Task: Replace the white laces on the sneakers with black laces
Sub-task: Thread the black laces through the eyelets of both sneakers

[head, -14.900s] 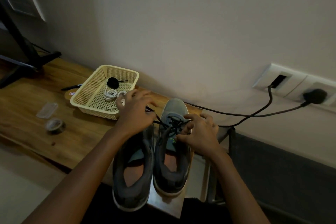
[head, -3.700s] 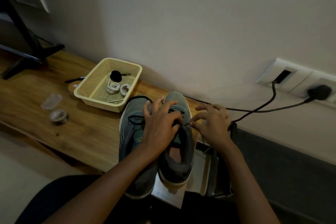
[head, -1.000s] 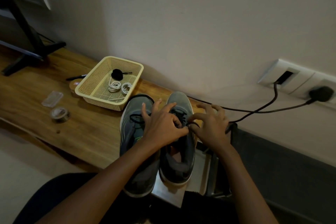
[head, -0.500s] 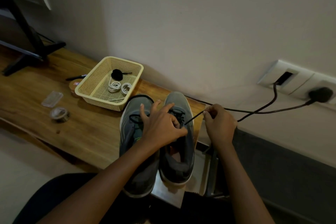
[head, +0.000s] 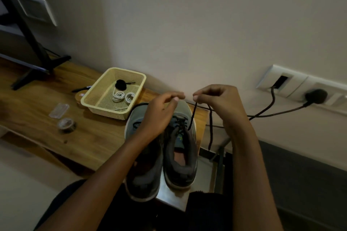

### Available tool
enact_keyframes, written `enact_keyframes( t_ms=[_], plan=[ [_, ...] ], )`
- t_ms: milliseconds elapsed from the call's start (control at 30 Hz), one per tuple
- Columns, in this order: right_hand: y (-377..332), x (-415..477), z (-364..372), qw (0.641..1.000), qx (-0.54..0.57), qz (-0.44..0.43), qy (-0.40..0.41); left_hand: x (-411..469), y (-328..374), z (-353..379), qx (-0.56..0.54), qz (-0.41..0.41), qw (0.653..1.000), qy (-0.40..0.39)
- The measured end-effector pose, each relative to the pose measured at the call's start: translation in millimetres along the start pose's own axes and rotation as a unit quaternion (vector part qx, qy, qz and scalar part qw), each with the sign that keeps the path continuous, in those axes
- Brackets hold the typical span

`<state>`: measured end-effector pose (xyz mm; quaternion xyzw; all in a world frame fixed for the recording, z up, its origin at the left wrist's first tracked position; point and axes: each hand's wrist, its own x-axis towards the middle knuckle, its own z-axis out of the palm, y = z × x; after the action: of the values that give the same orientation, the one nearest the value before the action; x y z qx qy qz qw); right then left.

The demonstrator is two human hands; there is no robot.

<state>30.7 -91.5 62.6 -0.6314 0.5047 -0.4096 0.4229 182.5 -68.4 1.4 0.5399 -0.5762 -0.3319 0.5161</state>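
Two grey sneakers stand side by side at the right end of the wooden table (head: 90,137), toes toward the wall. The right sneaker (head: 181,157) has a black lace (head: 191,118) threaded through its eyelets. My right hand (head: 217,105) is raised above the toe and pinches this lace; one strand runs down to an eyelet and the tail hangs off to the right. My left hand (head: 159,116) hovers over the left sneaker (head: 142,170), thumb and forefinger pinched together near the right hand. The strand beneath it is hidden by the hand.
A cream mesh basket (head: 105,111) behind the sneakers holds coiled white laces (head: 123,97) and a black lace bundle (head: 120,83). A tape roll (head: 66,124), a clear plastic piece (head: 59,110) and a pen (head: 81,89) lie to the left. A black cable (head: 262,114) runs to the wall sockets (head: 281,80).
Both hands have risen off the right sneaker. My right hand has pulled the black lace up and away from the eyelets, and my left hand has lifted from pressing on the shoe.
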Motion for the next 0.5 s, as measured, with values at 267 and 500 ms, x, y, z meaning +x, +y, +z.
enact_keyframes(
  t_ms=[267, 500],
  plan=[
    [-51, -37, -10, 0.992, 0.096, -0.068, 0.051, -18, 83, -2, -0.027, 0.060, 0.998, -0.023],
    [-83, -79, -12, 0.985, 0.122, -0.089, 0.079, -50, 124, -5, 0.029, 0.099, 0.994, 0.041]
  ],
)
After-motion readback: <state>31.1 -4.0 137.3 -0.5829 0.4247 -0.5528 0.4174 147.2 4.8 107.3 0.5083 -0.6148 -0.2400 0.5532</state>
